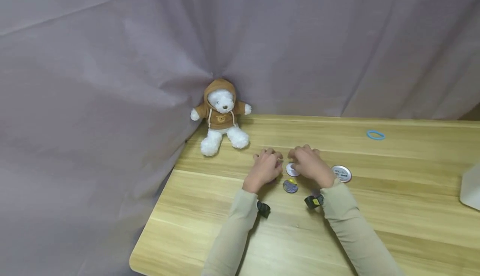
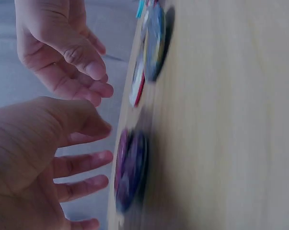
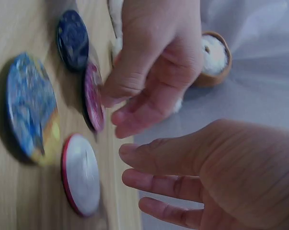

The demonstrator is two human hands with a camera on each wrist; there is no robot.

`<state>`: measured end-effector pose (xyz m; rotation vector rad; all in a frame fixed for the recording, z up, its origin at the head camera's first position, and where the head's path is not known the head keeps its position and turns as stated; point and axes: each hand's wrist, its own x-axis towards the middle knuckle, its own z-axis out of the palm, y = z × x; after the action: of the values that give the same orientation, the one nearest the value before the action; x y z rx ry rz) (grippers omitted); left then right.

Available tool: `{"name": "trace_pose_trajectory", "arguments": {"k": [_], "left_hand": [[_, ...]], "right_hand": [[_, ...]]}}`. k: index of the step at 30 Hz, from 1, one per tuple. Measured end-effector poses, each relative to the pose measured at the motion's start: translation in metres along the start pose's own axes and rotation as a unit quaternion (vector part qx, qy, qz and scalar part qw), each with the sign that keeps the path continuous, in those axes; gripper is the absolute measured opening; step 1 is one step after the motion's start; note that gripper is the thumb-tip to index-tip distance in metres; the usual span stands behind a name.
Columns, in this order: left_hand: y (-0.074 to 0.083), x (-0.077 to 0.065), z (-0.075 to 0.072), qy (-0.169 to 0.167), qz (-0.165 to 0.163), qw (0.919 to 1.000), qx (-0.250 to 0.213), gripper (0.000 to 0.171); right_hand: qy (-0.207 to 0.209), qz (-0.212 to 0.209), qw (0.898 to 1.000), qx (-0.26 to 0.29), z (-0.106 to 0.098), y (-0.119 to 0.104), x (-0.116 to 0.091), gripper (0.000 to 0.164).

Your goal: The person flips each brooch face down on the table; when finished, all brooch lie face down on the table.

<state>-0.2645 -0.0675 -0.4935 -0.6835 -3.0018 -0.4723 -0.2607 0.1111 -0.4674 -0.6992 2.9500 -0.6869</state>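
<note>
My left hand (image 1: 264, 167) hovers over the table with fingers spread and loosely bent, holding nothing. Closest to it are a dark blue round badge (image 3: 73, 40) and a pink one (image 3: 93, 97), which overlap; in the head view the hand mostly hides them. My right hand (image 1: 310, 165), relaxed and without anything in it, hangs just above a white badge with a red rim (image 3: 81, 175). A blue and yellow badge (image 1: 290, 186) lies nearer to me, between the wrists. Beside the right wrist is a larger white badge (image 1: 341, 173) with printing.
A white teddy bear (image 1: 221, 117) in a brown hoodie sits at the table's back left corner. Towards the back right lies a blue ring-shaped band (image 1: 375, 135). A white object (image 1: 471, 187) stands at the right edge. Grey cloth (image 1: 292, 46) hangs behind the wooden table (image 1: 180, 222).
</note>
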Motion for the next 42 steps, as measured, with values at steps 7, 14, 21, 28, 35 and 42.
{"name": "trace_pose_trajectory", "arguments": {"k": [7,14,21,28,35,42], "left_hand": [[-0.019,-0.006,-0.007,0.02,-0.022,0.9995,-0.006,0.027],[-0.034,-0.009,-0.008,0.015,-0.019,0.9997,0.005,0.033],[-0.041,-0.008,-0.007,0.001,-0.004,1.0,0.008,0.042],[-0.043,-0.007,-0.007,0.003,0.007,1.0,-0.002,0.033],[-0.046,-0.009,-0.01,0.007,0.01,0.9997,-0.021,0.027],[-0.049,-0.01,-0.018,0.013,-0.001,0.9993,-0.034,0.025]], "right_hand": [[-0.01,-0.031,0.999,0.002,0.006,-0.013,0.014,0.032],[-0.009,-0.035,0.999,0.008,0.017,-0.02,0.024,0.022],[-0.013,-0.046,0.999,-0.003,0.028,-0.021,0.026,0.022],[0.003,-0.052,0.998,-0.019,0.035,-0.024,0.029,0.027],[0.012,-0.086,0.996,-0.014,0.032,-0.021,0.029,0.019],[0.003,-0.083,0.996,0.035,0.024,-0.02,0.033,0.011]]}}
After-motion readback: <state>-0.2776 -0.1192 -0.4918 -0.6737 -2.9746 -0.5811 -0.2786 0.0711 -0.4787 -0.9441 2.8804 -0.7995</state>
